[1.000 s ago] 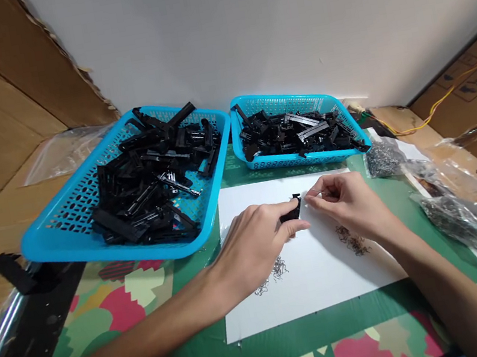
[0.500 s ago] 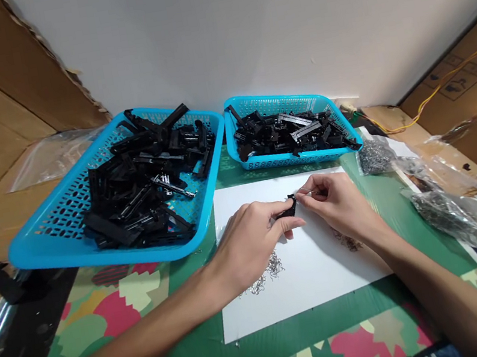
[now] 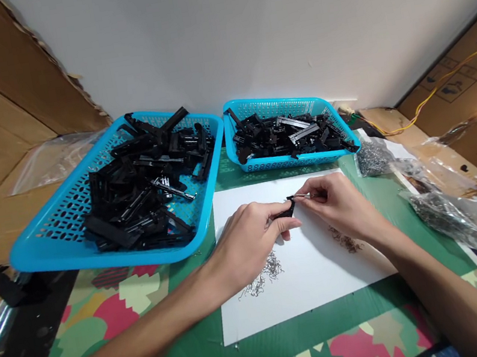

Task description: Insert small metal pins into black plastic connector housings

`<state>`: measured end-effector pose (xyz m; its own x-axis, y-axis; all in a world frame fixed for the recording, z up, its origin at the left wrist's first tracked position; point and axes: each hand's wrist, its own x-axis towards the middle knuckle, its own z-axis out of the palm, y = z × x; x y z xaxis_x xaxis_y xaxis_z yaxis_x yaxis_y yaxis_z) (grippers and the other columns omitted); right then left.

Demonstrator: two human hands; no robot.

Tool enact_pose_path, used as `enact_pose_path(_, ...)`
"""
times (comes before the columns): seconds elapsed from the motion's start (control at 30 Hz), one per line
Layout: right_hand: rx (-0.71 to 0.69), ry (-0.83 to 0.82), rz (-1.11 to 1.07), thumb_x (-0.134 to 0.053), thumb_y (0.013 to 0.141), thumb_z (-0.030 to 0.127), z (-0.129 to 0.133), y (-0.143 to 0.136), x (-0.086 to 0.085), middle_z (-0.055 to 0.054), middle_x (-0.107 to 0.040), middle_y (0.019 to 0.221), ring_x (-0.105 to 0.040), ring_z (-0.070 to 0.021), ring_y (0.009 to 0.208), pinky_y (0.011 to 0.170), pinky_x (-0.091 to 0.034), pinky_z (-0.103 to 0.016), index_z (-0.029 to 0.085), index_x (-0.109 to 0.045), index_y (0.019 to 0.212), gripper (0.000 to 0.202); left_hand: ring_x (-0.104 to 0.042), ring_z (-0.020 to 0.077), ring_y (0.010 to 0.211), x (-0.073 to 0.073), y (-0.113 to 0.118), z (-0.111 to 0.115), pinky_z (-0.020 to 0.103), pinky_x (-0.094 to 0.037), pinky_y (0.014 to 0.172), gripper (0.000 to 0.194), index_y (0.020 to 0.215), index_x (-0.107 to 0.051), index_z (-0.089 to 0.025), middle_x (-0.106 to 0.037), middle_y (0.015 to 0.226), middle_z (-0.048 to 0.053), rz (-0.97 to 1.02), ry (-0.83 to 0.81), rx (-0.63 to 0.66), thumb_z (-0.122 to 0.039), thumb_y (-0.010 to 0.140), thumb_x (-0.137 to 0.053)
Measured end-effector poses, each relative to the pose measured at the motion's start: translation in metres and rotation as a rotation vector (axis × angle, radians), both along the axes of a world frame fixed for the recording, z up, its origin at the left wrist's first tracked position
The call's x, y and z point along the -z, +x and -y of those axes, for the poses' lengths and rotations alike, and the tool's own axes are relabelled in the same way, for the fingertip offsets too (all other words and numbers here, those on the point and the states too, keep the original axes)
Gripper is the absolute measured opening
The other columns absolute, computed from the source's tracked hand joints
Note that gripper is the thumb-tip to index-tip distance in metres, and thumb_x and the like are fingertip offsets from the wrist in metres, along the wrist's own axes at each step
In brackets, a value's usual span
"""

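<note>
My left hand [image 3: 254,233] is closed around a small black plastic part [image 3: 287,212], whose end pokes out past the thumb and forefinger. Against that end my right hand [image 3: 330,196] pinches a thin metal tool [image 3: 305,195], perhaps tweezers; most of it is hidden by the fingers. Both hands are over a white sheet [image 3: 262,318]. Under the left wrist lies a pile of small silvery bent wire pieces [image 3: 262,278]. A second pile of brownish small metal pieces [image 3: 344,240] lies below the right hand.
A large blue basket [image 3: 32,255] of black plastic parts stands at the left, and a smaller blue basket [image 3: 295,161] of similar parts at the back. Clear plastic bags [image 3: 449,222] of small metal pieces lie at the right. A white wall [image 3: 214,30] rises behind.
The right hand's metal tool has turned to lie flatter, its tip at the black part's end. My left hand keeps its hold, nearly unmoved.
</note>
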<state>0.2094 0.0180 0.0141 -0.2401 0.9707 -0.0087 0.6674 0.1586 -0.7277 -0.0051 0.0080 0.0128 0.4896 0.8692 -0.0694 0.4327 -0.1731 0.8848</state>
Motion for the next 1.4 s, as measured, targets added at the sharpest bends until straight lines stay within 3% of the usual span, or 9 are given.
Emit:
enact_pose_path(0.27,-0.071,0.197,0.069,-0.054,0.106,0.025,0.000,0.023,-0.007,-0.009,-0.074,0.105,-0.069,-0.0214,0.089,0.076,-0.050,-0.033,0.022,-0.081,0.115,0.028,-0.074,0.0185,0.078,0.002,-0.001,-0.003,0.030,-0.051,0.074,0.026,0.116,-0.081,-0.020,-0.080,0.081,0.000,0.008,-0.065,-0.030,-0.030,0.098,-0.066)
enact_pose_path(0.37,-0.005,0.327,0.028,-0.064,0.102,0.028,0.000,0.022,-0.002,-0.008,-0.076,0.107,-0.072,-0.0239,0.095,0.083,-0.055,-0.037,0.025,-0.083,0.105,0.020,-0.075,0.0184,0.080,0.001,-0.002,-0.004,0.031,-0.052,0.076,0.033,0.127,-0.078,-0.020,-0.082,0.088,0.002,0.009,-0.093,-0.034,-0.031,0.098,-0.067)
enact_pose_path(0.43,0.094,0.373,-0.059,-0.070,0.098,0.028,0.001,0.017,0.004,-0.006,-0.079,0.099,-0.075,-0.0232,0.087,0.081,-0.059,-0.038,0.024,-0.082,0.094,0.014,-0.075,0.0178,0.081,0.002,-0.003,-0.005,0.030,-0.052,0.077,0.035,0.128,-0.078,-0.019,-0.083,0.096,0.003,0.027,-0.107,-0.027,-0.031,0.097,-0.068)
enact_pose_path(0.63,0.206,0.166,-0.507,-0.079,0.092,0.039,0.001,0.001,0.016,-0.004,-0.073,0.088,-0.076,-0.0189,0.072,0.070,-0.068,-0.034,0.019,-0.072,0.081,0.024,-0.070,0.0179,0.079,0.008,-0.004,-0.010,0.030,-0.050,0.074,0.032,0.124,-0.079,-0.021,-0.081,0.088,0.002,0.049,-0.095,-0.014,-0.032,0.097,-0.068)
enact_pose_path(0.87,0.212,0.181,-0.465,-0.078,0.092,0.036,0.001,-0.005,0.018,-0.006,-0.075,0.087,-0.076,-0.0185,0.071,0.067,-0.066,-0.031,0.017,-0.071,0.078,0.024,-0.065,0.0166,0.077,0.010,-0.004,-0.012,0.029,-0.047,0.073,0.023,0.109,-0.083,-0.021,-0.080,0.089,0.001,0.070,-0.064,0.029,-0.031,0.098,-0.064)
enact_pose_path(1.13,0.177,0.226,-0.257,-0.071,0.094,0.030,0.001,-0.008,0.012,-0.004,-0.075,0.072,-0.072,-0.0187,0.063,0.061,-0.056,-0.028,0.018,-0.070,0.077,0.021,-0.063,0.0158,0.075,0.009,-0.005,-0.013,0.028,-0.045,0.071,0.030,0.121,-0.081,-0.020,-0.077,0.079,0.000,0.088,-0.061,0.016,-0.025,0.098,-0.062)
enact_pose_path(1.27,0.195,0.268,-0.190,-0.069,0.093,0.028,0.001,-0.013,0.012,-0.003,-0.074,0.067,-0.068,-0.0178,0.058,0.057,-0.050,-0.028,0.019,-0.070,0.076,0.019,-0.059,0.0154,0.072,0.011,-0.005,-0.017,0.028,-0.042,0.066,0.028,0.099,-0.083,-0.016,-0.075,0.078,0.003,0.130,-0.079,0.030,-0.033,0.100,-0.060)
enact_pose_path(1.4,0.233,0.307,-0.215,-0.070,0.090,0.026,0.000,-0.019,0.018,-0.005,-0.076,0.072,-0.069,-0.0202,0.062,0.061,-0.052,-0.030,0.020,-0.070,0.080,0.012,-0.056,0.0150,0.070,0.011,-0.006,-0.020,0.027,-0.041,0.066,0.031,0.085,-0.080,-0.014,-0.073,0.077,0.004,0.167,-0.075,0.034,-0.034,0.099,-0.061)
